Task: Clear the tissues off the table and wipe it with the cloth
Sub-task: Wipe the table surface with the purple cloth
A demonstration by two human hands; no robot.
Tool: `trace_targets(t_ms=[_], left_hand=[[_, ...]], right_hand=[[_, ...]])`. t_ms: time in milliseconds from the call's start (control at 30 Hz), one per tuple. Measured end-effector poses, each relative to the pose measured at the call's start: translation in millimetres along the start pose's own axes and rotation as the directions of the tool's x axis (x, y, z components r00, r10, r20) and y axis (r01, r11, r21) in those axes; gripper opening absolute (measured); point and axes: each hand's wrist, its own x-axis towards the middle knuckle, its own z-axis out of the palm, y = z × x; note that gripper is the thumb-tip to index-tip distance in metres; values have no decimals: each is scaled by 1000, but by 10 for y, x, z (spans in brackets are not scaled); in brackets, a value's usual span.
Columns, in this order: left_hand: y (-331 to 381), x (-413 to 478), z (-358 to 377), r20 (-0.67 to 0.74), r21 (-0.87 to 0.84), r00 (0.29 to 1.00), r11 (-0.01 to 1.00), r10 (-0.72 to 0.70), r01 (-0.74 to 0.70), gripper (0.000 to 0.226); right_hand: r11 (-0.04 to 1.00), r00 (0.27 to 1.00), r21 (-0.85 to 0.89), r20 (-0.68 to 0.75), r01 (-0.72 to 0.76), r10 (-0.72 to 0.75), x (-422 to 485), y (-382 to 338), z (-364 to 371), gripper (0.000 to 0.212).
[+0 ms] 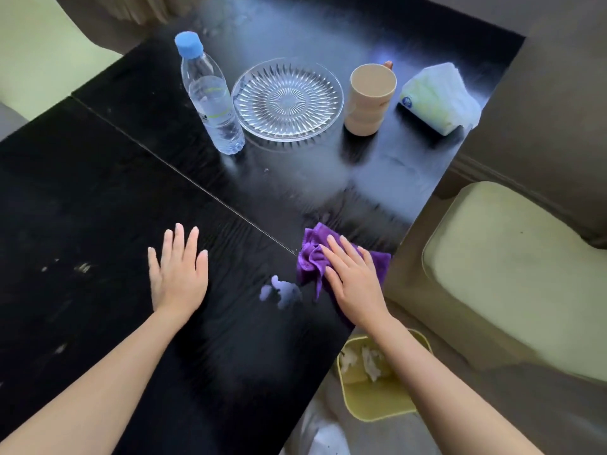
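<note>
A crumpled purple cloth (313, 254) lies near the right edge of the black table (98, 198). My right hand (353, 280) presses flat on the cloth, fingers spread. My left hand (177, 274) rests palm down on the bare tabletop to the left, holding nothing. A small pale wet patch (282, 292) sits on the table between my hands. Crumpled white tissues (371, 361) lie in a yellow bin (377, 405) on the floor below the table's right edge.
At the far side stand a water bottle (210, 93), a clear glass plate (287, 98), a beige cup (369, 100) and a tissue pack (437, 98). Pale cushioned seats (512, 267) flank the table on the right. Small white specks (82, 267) dot the left tabletop.
</note>
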Motion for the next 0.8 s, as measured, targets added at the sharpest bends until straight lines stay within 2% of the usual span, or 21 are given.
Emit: trace_targets(t_ms=[200, 300, 367, 633, 700, 800], left_hand=[[0, -6, -9, 1, -6, 1000, 1000, 16, -16, 56], [-9, 8, 0, -11, -24, 1000, 999, 27, -27, 55], [-15, 17, 4, -23, -17, 999, 999, 34, -34, 54], [-32, 27, 23, -48, -11, 998, 999, 45, -45, 53], [-36, 39, 7, -33, -24, 998, 998, 56, -57, 53], [-90, 73, -51, 2, -115, 996, 989, 91, -90, 52]], right_hand=[[997, 995, -20, 67, 72, -71, -421, -556, 224, 44], [965, 982, -195, 107, 177, -158, -593, -816, 370, 54], [951, 982, -256, 116, 172, -146, -537, -857, 409, 62], [976, 993, -199, 92, 91, -74, 536, -947, 466, 56], [970, 991, -217, 93, 112, -94, 623, -927, 455, 55], [955, 976, -208, 111, 209, -190, 268, -902, 409, 54]])
